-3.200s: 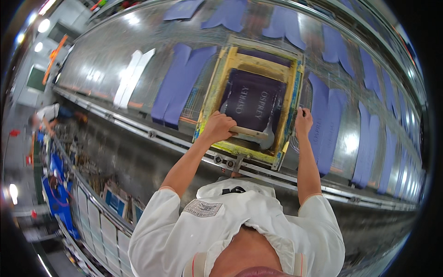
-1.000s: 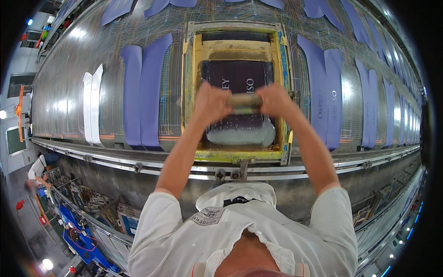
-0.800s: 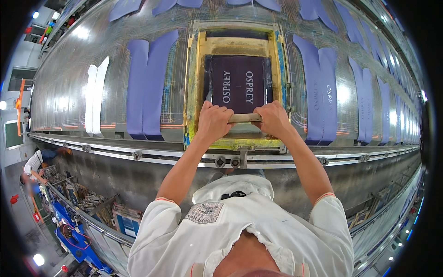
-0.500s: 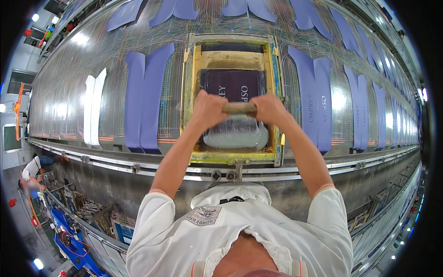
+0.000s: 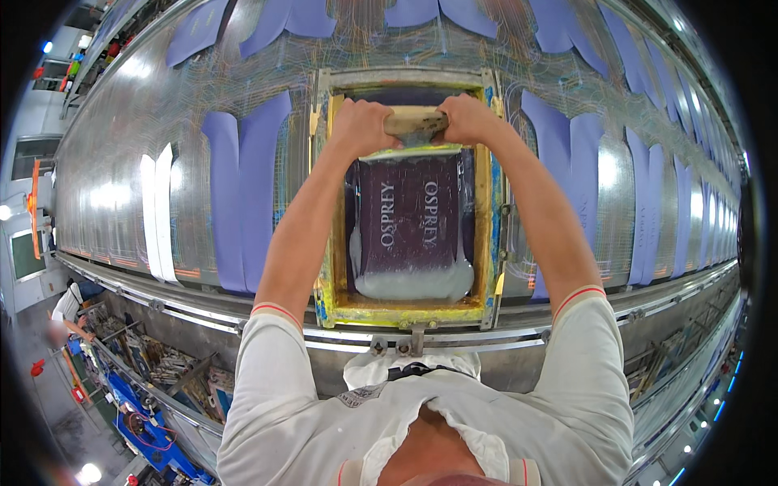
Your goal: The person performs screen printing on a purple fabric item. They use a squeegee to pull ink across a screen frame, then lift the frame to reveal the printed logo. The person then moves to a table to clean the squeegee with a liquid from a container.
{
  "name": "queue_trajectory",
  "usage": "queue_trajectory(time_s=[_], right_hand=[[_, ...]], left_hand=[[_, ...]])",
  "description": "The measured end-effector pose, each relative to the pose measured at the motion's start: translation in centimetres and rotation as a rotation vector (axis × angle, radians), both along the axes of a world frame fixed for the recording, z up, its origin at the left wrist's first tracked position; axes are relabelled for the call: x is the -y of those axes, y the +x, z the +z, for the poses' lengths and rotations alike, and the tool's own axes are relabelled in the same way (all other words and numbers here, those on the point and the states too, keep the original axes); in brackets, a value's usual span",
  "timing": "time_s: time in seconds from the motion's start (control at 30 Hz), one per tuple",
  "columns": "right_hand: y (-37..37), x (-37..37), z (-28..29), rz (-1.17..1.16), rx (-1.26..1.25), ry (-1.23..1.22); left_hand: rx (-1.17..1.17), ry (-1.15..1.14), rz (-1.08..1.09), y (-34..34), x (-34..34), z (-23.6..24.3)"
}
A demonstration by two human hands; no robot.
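Both my hands grip a wooden-handled squeegee (image 5: 416, 121) near the far end of a screen printing frame (image 5: 326, 267). My left hand (image 5: 361, 128) is closed round the handle's left end, my right hand (image 5: 468, 121) round its right end. The squeegee's blade is mostly hidden behind the handle and fingers. On the dark mesh (image 5: 411, 202), two lines of pale lettering run lengthwise. Whitish ink (image 5: 417, 280) lies pooled along the mesh's near edge. Yellow tape and ink stains cover the frame's edges.
Purple cut fabric pieces (image 5: 247, 194) lie in pairs on the long metal table (image 5: 97, 202), both sides of the frame. Two narrow white pieces (image 5: 157, 215) lie farther left. A metal rail (image 5: 203, 316) runs along the near edge. Another person (image 5: 71, 308) stands at far left.
My hands have pushed the squeegee away from me, from the middle of the mesh to its far end. More of the lettering now shows. The view has shifted slightly.
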State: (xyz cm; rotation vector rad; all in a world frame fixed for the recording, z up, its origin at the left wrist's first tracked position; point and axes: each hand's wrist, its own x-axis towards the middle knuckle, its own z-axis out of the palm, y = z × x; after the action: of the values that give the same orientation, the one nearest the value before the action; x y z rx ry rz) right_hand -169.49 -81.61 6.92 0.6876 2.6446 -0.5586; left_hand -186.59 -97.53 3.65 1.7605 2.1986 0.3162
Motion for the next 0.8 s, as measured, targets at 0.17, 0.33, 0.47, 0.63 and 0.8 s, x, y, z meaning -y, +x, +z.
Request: queue_trajectory(time_s=[0.17, 0.33, 0.47, 0.63, 0.8], right_hand=[[1.1, 2.0, 1.2, -0.033, -0.037, 0.056], [8.9, 11.2, 0.3, 0.114, 0.017, 0.095], [14.1, 17.0, -0.2, 0.088, -0.142, 0.026], [15.5, 11.8, -2.0, -0.322, -0.611, 0.073], [19.3, 5.5, -7.3, -1.082, -0.549, 0.170]], left_hand=[[-0.031, 0.053, 0.002, 1.5, 1.9, 1.6], [-0.008, 0.160, -0.023, 9.2, 11.7, 0.4], [-0.025, 0.295, 0.006, 14.3, 18.1, -1.5], [-0.083, 0.396, 0.051, 15.2, 17.9, -2.2], [-0.058, 0.226, 0.044, 15.9, 19.3, -2.7]])
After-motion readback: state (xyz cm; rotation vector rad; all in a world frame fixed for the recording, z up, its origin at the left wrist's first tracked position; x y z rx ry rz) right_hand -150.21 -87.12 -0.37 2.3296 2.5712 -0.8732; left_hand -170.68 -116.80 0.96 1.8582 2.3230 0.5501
